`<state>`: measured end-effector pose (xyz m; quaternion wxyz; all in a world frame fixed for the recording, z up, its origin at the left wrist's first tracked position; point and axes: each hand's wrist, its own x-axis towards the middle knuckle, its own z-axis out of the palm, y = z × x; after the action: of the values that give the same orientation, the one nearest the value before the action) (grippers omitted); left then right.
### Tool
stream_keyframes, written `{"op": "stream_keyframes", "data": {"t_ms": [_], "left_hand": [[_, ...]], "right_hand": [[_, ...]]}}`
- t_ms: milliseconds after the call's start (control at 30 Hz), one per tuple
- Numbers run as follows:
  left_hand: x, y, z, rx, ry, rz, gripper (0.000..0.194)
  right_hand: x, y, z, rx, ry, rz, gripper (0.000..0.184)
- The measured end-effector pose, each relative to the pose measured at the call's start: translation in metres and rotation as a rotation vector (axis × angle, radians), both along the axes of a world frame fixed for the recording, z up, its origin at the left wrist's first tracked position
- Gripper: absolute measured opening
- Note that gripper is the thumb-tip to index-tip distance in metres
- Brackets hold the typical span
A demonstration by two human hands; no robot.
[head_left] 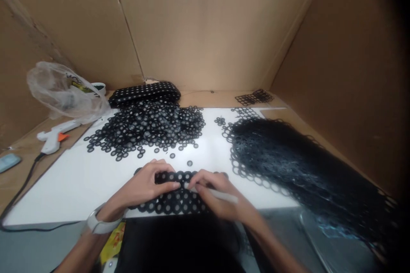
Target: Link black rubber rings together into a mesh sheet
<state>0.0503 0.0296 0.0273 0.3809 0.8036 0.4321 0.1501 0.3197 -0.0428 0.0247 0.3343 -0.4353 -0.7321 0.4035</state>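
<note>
My left hand (145, 185) presses its fingers down on a black sheet of joined rings (174, 198) at the near edge of a white board (80, 179). My right hand (221, 194) grips a thin white stick-like tool (221, 196), its tip at the sheet close to my left fingertips. A white band sits on my left wrist. A heap of loose black rings with white centres (150, 128) lies beyond my hands.
A large pile of black ring mesh (294, 166) covers the right side. A white glue gun (54, 136) with a black cord and a clear plastic bag (64, 91) lie at the left. Cardboard walls (205, 30) enclose the back and sides.
</note>
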Motion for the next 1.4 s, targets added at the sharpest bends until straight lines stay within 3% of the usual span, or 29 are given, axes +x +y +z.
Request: {"op": "stream_keyframes", "data": {"t_ms": [133, 400, 600, 833, 1133, 1400], "left_hand": [[0.0, 0.0, 0.001, -0.015, -0.009, -0.008, 0.04], [-0.004, 0.003, -0.007, -0.032, 0.006, -0.029, 0.036], [0.006, 0.005, 0.001, -0.017, 0.055, -0.068, 0.035], [0.02, -0.002, 0.004, 0.039, 0.069, -0.011, 0.034], [0.022, -0.004, 0.006, -0.102, -0.051, -0.01, 0.029], [0.019, 0.0, 0.012, -0.178, -0.02, -0.088, 0.03]], "right_hand": [[-0.004, 0.0, 0.003, 0.043, 0.003, 0.01, 0.02], [0.015, -0.004, -0.002, -0.164, 0.118, -0.067, 0.019], [0.014, -0.004, -0.005, -0.179, 0.079, -0.081, 0.022], [0.018, -0.004, -0.006, -0.183, 0.104, -0.072, 0.02], [0.009, -0.004, -0.001, -0.041, -0.028, -0.031, 0.023], [0.028, -0.007, -0.002, -0.115, 0.168, -0.104, 0.019]]}}
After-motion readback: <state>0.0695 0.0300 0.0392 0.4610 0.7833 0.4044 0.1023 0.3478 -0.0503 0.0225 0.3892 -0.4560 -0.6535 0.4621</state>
